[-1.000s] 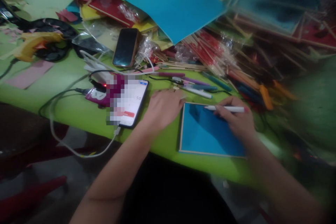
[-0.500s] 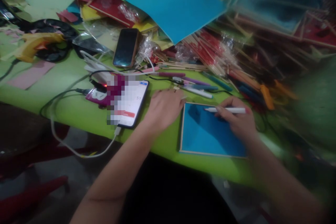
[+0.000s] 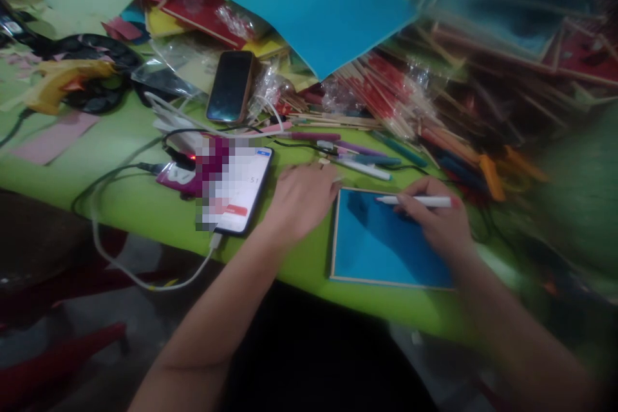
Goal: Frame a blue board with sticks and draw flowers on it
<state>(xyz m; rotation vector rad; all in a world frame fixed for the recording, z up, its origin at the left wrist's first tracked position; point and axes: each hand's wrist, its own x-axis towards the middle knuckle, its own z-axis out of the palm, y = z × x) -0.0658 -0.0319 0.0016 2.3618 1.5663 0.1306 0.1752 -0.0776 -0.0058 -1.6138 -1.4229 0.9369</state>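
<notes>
My right hand [image 3: 437, 219] is closed around a white marker pen [image 3: 427, 201], held nearly level with its tip pointing left over a blue square panel [image 3: 371, 244]. Thin pale strips edge the panel, which lies flat on the green table. Whether the tip touches the blue surface I cannot tell. My left hand [image 3: 305, 196] rests palm down with fingers stretched out, its thumb side against the panel's upper left corner. Left of that hand lies a lit phone [image 3: 241, 196], plugged into a white cable.
Behind my hands lie several marker pens [image 3: 364, 168], a dark phone [image 3: 232, 87] and bundled thin sticks [image 3: 376, 93]. A large blue sheet [image 3: 328, 13] covers part of the clutter. At left are a yellow glue gun [image 3: 53, 84] and a purple power strip [image 3: 181, 177] with cables.
The view has shifted very slightly. Both hands, the marker pen and the panel stay practically where they were.
</notes>
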